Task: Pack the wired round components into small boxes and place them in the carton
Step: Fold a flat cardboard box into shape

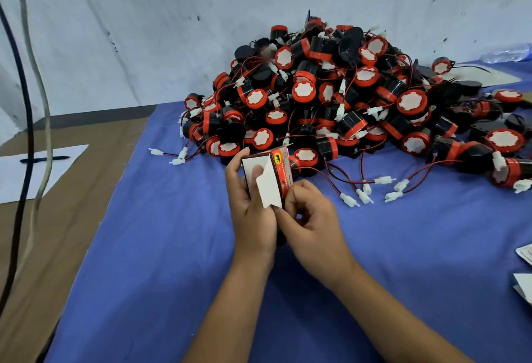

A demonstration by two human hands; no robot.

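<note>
From the head camera, both bare hands meet over a blue cloth [161, 247] that covers the work surface, and between them they hold a small red-and-white cardboard box [269, 174] upright above the cloth, its white flaps turned toward the viewer. The left hand [250, 204] wraps the box from the left side, fingers curled round its edge and the thumb lying across the white face. The right hand [312, 218] sits just beside it at the lower right, fingers curled, its fingertips pinching the box's white flap [269, 190] near the lower corner. Whether a component already sits inside the box cannot be told. Behind the hands, toward the back wall, a large pile of round black-and-red wired components [345, 98] lies heaped on the cloth, many showing a white disc on the face, with thin red and black wires trailing out to small white plug connectors [365, 195] scattered on the cloth near the right hand. To the left, on brown cardboard [72, 218], lies a white sheet of paper [17, 178] with a dark pen [43, 159] on it, and two cables [34, 103] hang down across that side. White paper edges [525, 270] show at the far right border.
</note>
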